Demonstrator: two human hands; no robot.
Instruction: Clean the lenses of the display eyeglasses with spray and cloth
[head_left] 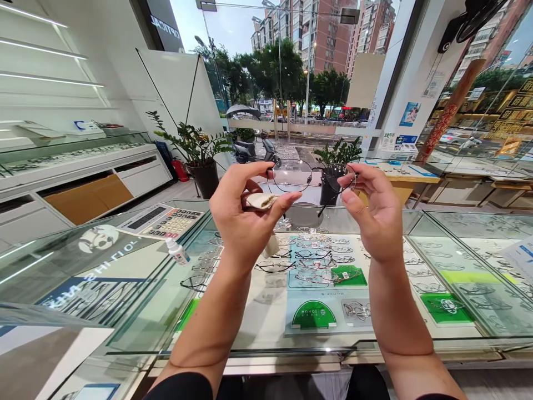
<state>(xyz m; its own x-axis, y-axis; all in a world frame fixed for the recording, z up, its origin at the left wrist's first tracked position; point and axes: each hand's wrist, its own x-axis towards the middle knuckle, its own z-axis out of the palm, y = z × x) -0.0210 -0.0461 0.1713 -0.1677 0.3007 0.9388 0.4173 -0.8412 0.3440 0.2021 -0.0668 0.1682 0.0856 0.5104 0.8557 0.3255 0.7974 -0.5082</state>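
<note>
I hold a pair of thin black-rimmed glasses (310, 176) up in front of me, above a glass display counter (137, 289). My left hand (245, 214) pinches the left end of the frame and also grips a small cream cleaning cloth (260, 201) between thumb and fingers. My right hand (372, 214) grips the right end of the frame, with one temple arm hanging down past the thumb. Both hands are closed on the glasses.
A calculator (162, 221) and a small white dropper bottle (178, 251) lie on the counter at left. Under the glass lie several glasses and green display stands (313, 315). Potted plants (197, 153) stand near the shop window beyond.
</note>
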